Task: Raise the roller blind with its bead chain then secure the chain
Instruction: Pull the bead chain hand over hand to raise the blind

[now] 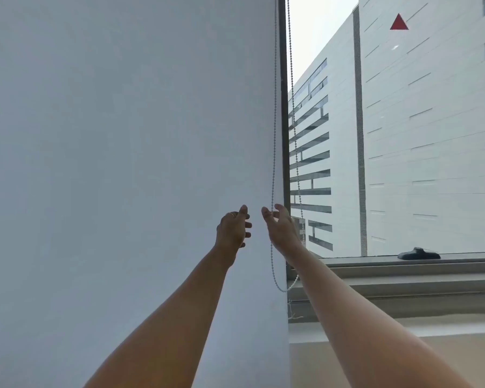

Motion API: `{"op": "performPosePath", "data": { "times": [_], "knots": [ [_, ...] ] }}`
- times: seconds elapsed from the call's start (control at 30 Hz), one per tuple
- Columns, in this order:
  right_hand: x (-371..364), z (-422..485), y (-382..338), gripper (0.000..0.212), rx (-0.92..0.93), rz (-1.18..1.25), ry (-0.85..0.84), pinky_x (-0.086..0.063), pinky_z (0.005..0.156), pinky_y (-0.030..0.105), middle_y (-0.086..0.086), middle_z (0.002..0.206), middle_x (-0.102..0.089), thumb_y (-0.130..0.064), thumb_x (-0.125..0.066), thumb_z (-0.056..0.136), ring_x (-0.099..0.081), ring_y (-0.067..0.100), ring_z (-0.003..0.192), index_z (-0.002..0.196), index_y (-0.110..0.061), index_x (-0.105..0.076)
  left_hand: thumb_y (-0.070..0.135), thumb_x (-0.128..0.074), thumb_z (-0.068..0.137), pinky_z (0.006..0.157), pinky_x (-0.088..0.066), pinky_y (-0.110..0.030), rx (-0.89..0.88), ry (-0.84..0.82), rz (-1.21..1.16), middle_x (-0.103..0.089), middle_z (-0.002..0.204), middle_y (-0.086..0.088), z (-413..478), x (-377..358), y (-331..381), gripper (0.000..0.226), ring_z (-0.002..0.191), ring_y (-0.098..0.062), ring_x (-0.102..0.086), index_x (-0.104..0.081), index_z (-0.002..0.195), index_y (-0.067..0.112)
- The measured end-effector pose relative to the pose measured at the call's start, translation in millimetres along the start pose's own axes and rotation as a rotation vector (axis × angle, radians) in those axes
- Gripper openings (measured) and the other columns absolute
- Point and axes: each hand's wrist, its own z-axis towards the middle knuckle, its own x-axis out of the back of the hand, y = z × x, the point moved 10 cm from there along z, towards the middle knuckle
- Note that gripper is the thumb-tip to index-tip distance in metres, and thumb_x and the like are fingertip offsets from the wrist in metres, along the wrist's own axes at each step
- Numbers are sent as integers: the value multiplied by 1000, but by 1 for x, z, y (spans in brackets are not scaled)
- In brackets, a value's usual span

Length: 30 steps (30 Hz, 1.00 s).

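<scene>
Blind (123, 163) fabric, pale and plain, fills the left half of the head view from top to bottom, fully lowered past the sill level. Along its right edge, at about 12 o'clock from the hands, runs a dark window frame (284, 107). The chain (274, 135) hangs as a loop of small white beads: one strand lies in front of the blind's edge, the other (294, 107) falls just right of the frame against the glass, and the two meet in a curve at the bottom, near the right forearm.

Both bare arms reach up and forward from 6 o'clock. The left hand (233, 228) is raised in front of the blind with its fingers loosely curled and its grip apart, touching nothing; a ring shows on one finger. The right hand (280, 225) is just beside it at 3 o'clock, palm turned inward, grip apart, with the left strand passing between thumb and fingers; whether skin touches beads cannot be told.

Through the glass at 2 o'clock stand pale buildings (431, 135) with banded windows under a grey sky. A grey sill (403, 275) runs along the window's foot, a dark handle (418, 254) lying on the lower frame.
</scene>
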Motion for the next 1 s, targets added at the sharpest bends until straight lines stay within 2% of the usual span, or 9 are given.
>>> {"op": "performPosePath", "data": {
  "times": [0.1,0.2,0.3,0.53,0.73,0.8,0.87,0.93,1.0],
  "knots": [
    [-3,0,3,50,-28,128,1,-46,73,30,9,102,-61,-44,-36,94,-61,19,79,130,-9,-40,37,-38,96,82,-48,-36,-29,22,-3,-64,110,-12,3,-1,2,40,92,-24,-60,-58,109,4],
    [6,-5,1,38,21,139,88,-37,69,29,-1,78,-53,-34,-30,98,-49,14,73,97,-6,-56,33,-42,95,81,-49,-36,-52,44,-34,-65,103,-10,9,-4,5,35,88,-23,-61,-60,105,4],
    [10,-15,-8,37,114,91,121,-30,52,21,-4,60,-42,-26,-29,99,-39,12,58,68,-14,-46,31,-42,96,81,-49,-34,-76,39,-92,-64,99,-9,15,-10,15,33,87,-23,-61,-60,104,4],
    [6,-38,-24,43,227,53,91,-20,46,23,-5,50,-35,-23,-31,98,-29,10,48,57,-17,-38,35,-32,98,65,-50,-28,-113,-65,-393,-65,84,-7,14,-35,55,37,71,-21,-63,-57,104,7],
    [-2,-56,-23,47,297,-40,70,-22,45,24,-8,46,-27,-27,-33,98,-25,9,41,52,-22,-24,38,-27,99,63,-50,-26,-189,-90,-392,-66,79,-3,14,-42,102,44,65,-18,-63,-58,109,9],
    [-1,-58,-23,48,302,-16,72,-24,46,24,-8,46,-25,-27,-34,98,-25,9,41,52,-22,-23,38,-30,98,60,-48,-24,-208,-82,-378,-63,74,-1,15,-43,113,42,61,-15,-59,-61,100,11],
    [0,-60,-23,48,307,2,57,-21,46,24,-8,47,-24,-26,-34,98,-23,8,42,52,-23,-23,37,-34,98,49,-40,-19,-225,-49,-389,-54,62,0,14,-41,120,40,51,-11,-47,-62,81,13],
    [1,-61,-25,47,310,21,28,-19,49,25,-7,48,-25,-25,-35,98,-21,7,45,52,-22,-23,37,-38,96,39,-27,-16,-246,-13,-402,-42,53,2,13,-37,123,42,42,-8,-33,-54,64,16],
    [1,-61,-22,45,295,53,-13,-20,53,32,-5,51,-25,-26,-34,98,-22,11,50,54,-21,-24,39,-39,96,37,-20,-17,-274,-22,-424,-36,47,5,11,-37,122,45,37,-6,-26,-46,57,17]
  ]
}}
